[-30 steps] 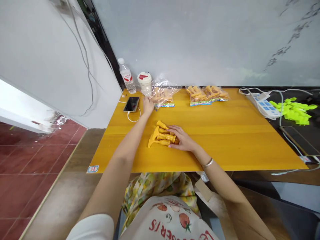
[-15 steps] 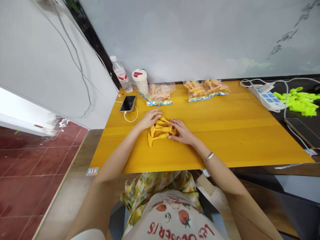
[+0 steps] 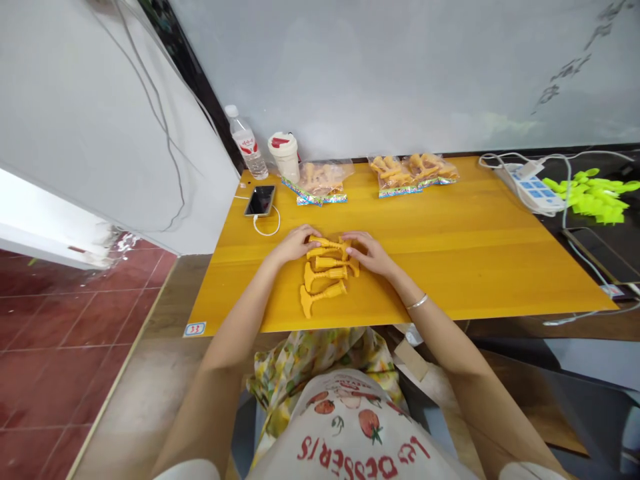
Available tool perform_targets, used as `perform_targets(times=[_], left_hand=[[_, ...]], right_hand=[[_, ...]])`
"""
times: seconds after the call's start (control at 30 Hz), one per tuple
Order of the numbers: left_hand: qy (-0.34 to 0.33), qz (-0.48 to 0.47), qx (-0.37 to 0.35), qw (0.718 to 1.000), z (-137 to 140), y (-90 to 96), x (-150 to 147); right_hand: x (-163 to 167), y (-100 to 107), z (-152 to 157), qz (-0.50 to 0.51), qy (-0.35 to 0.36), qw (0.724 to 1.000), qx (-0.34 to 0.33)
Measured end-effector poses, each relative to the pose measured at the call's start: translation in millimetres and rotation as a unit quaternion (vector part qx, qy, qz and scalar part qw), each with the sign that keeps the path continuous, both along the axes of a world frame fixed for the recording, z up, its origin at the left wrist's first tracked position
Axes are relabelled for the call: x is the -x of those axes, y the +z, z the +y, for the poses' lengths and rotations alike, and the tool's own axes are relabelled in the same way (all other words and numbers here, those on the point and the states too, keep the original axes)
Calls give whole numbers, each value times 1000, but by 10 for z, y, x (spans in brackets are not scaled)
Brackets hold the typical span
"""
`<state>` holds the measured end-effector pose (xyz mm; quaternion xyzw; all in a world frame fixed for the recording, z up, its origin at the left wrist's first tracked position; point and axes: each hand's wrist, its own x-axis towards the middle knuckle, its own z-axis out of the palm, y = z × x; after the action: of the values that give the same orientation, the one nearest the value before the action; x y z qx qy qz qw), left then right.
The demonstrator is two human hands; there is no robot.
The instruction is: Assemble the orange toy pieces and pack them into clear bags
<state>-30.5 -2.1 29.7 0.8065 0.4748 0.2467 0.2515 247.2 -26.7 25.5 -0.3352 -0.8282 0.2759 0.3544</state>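
Several yellow plastic toy hammers lie in a rough column on the tabletop in front of me. My left hand [image 3: 297, 245] has its thumb and fingers around the left end of the farthest toy hammer [image 3: 326, 243]. At that hammer's right end, the head, my right hand [image 3: 374, 255] pinches with thumb and fingers. Just nearer lies a toy hammer [image 3: 330, 263] with its head to the right, beside my right thumb. Two more, a toy hammer [image 3: 326, 274] and the nearest toy hammer [image 3: 323, 297], have their heads to the left and are untouched.
Along the back stand a water bottle [image 3: 249, 148], a lidded cup [image 3: 285, 159] and clear bags of yellow pieces [image 3: 323, 180] [image 3: 413, 172]. A phone [image 3: 260, 201] on a cable lies left. At right are a power strip [image 3: 535, 189], bright green pieces [image 3: 595, 197] and another phone [image 3: 600, 253].
The toy hammers were bunched together and are now spread apart, the nearer ones closer to the front edge. My hands have shifted to the two ends of the farthest hammer.
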Motion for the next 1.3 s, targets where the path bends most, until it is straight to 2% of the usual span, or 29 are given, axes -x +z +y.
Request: perform_targets(times=[0.1, 0.23, 0.33, 0.4, 0.5, 0.6, 0.7, 0.77, 0.87, 1.0, 1.07, 1.2, 1.3], left_hand=[[18, -35, 21, 999, 12, -20, -23], [45, -128, 42, 990, 56, -112, -3], [96, -179, 25, 979, 99, -188, 79], [139, -171, 9, 975, 123, -210, 136], [186, -133, -21, 973, 136, -200, 161], [195, -111, -45, 974, 123, -177, 98], [181, -116, -49, 975, 114, -187, 6], [173, -141, -42, 974, 121, -216, -42], [162, -199, -13, 966, 139, -271, -79], [175, -229, 0, 957, 122, -302, -80], [177, -238, -4, 955, 87, -297, -74], [172, -248, 6, 953, 21, -291, -69], [173, -246, 15, 954, 14, -313, -70]], right_hand=[[49, -44, 196, 4, -56, 998, 36], [129, -167, 450, 62, -86, 988, 115], [170, -247, 527, 103, -117, 980, 127], [180, -256, 508, 105, -134, 979, 113], [191, -173, 401, 60, -127, 989, 52], [231, -43, 274, -57, -61, 996, -19], [304, 6, 211, -181, -25, 982, -52], [359, -22, 221, -220, -49, 972, -61], [427, -72, 277, -223, -105, 967, -69], [445, 16, 279, -199, -134, 969, -55], [409, 117, 212, -182, -96, 977, -46], [296, 257, 38, -194, 56, 979, 13], [279, 254, -6, -227, 71, 971, 35]])
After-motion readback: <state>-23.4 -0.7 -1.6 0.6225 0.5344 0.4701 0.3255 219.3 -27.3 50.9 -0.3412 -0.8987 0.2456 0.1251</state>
